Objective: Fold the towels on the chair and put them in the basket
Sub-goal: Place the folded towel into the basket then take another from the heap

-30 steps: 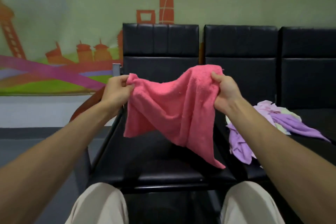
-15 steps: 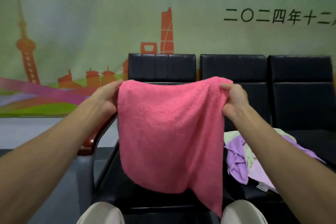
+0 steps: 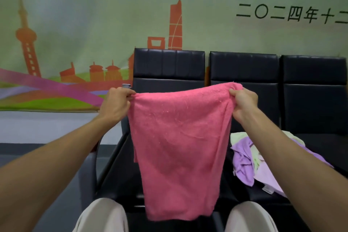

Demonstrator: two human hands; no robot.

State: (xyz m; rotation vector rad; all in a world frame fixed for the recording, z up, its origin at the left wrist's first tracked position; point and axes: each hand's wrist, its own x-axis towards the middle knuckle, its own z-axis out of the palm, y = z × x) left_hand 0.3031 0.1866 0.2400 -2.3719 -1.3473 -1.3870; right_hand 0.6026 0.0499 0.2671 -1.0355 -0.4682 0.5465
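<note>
We start at the fingers of the left hand, which are curled tight and pinch the upper left corner of a pink terry-cloth towel. Level with them, across the width of the cloth, the thumb and fingers of the right hand are clenched on the opposite upper corner, with some fabric bunched inside the grip. Between the two grips the top edge runs nearly taut, bowing up slightly towards the right-hand fingers. From that edge the towel hangs free in the air as one flat sheet, narrowing a little as it drops, and its bottom hem ends between our beige trouser knees. Behind the fingers and the cloth we see a black padded chair, the first in a row of joined seats, and the towel touches neither its seat nor its back. Below the right-hand fingers and under that forearm, a heap of lilac and pale green towels lies crumpled on the next seat. Below the left-hand fingers a grey floor shows beside the chair frame. Above both hands hangs a wall banner, pale green, with orange towers and dark lettering.
</note>
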